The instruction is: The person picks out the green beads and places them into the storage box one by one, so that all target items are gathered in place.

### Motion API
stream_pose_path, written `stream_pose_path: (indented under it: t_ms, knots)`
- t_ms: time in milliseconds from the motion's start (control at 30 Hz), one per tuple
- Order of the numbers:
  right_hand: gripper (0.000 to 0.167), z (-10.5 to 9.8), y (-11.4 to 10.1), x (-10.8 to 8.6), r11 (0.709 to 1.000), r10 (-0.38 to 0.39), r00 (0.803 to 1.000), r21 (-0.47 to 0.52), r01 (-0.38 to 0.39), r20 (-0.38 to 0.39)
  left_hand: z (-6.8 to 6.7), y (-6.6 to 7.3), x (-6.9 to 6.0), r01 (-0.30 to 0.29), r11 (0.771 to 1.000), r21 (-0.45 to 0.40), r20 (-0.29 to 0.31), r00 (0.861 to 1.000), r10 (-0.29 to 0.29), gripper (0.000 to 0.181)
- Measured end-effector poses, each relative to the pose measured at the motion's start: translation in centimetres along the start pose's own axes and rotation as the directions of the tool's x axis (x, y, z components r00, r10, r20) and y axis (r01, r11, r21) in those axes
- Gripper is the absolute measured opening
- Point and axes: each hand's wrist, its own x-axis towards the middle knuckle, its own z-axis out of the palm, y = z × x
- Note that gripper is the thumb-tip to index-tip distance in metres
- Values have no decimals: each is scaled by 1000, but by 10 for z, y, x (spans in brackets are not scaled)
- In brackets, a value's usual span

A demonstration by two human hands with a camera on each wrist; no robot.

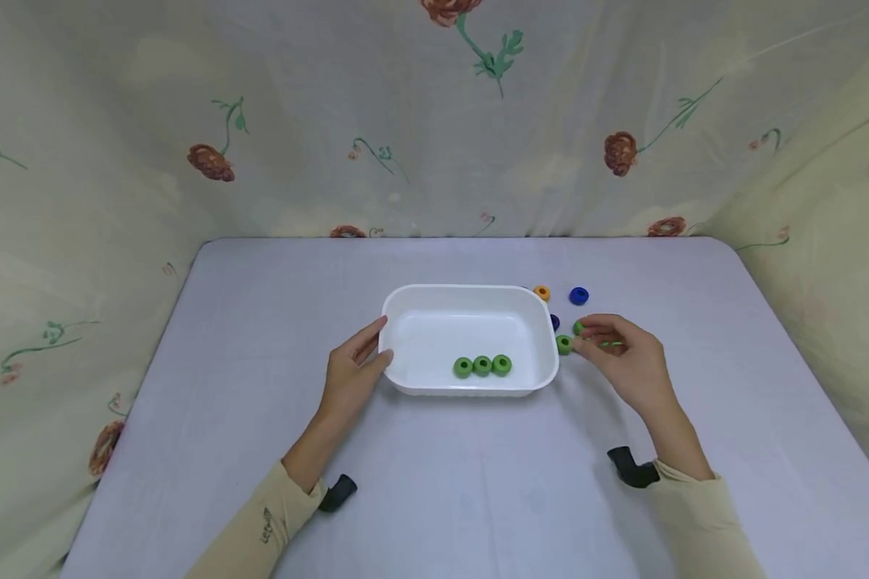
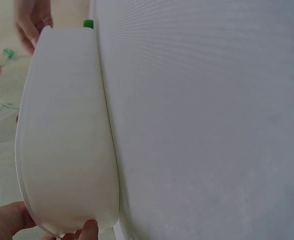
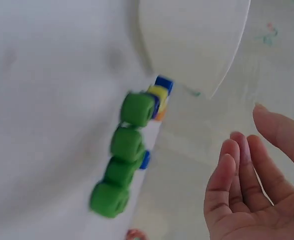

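Observation:
A white plastic tray [image 1: 471, 322] stands on the table with three green beads [image 1: 482, 366] in a row inside it. At its left end my left hand [image 1: 351, 370] holds the rim, with thumb and fingers against the wall, as the left wrist view [image 2: 82, 231] also shows. My right hand [image 1: 623, 362] hovers over the beads to the right of the tray. In the right wrist view its fingers [image 3: 251, 175] are loosely bent and hold nothing. Several loose green beads [image 3: 127, 145] lie in a line there, partly hidden by the hand in the head view.
Behind the green beads are blue beads [image 1: 578, 296], an orange bead [image 1: 541, 293] and a yellow bead [image 3: 157, 92]. A pale cloth [image 1: 442, 498] covers the table. Floral curtains [image 1: 405, 121] hang behind it and at both sides.

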Motion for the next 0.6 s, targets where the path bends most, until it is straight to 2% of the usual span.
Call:
stream_pose_path:
  t_ms: [133, 333, 433, 600]
  knots:
    - [32, -6, 23, -4, 993, 112, 989, 45, -108, -101, 0, 0, 0, 5, 1000, -3, -3, 1000, -5, 52]
    - [31, -9, 52, -11, 952, 307, 938, 72, -299, -159, 1, -1, 0, 9, 1000, -15, -8, 1000, -9, 52]
    - [35, -9, 64, -12, 938, 345, 924, 77, -337, -164, 1, -1, 1, 10, 1000, -11, -12, 1000, -10, 52]
    - [47, -9, 76, -12, 929, 368, 920, 94, -358, -137, 1, 0, 1, 15, 1000, -5, -18, 1000, -15, 52]
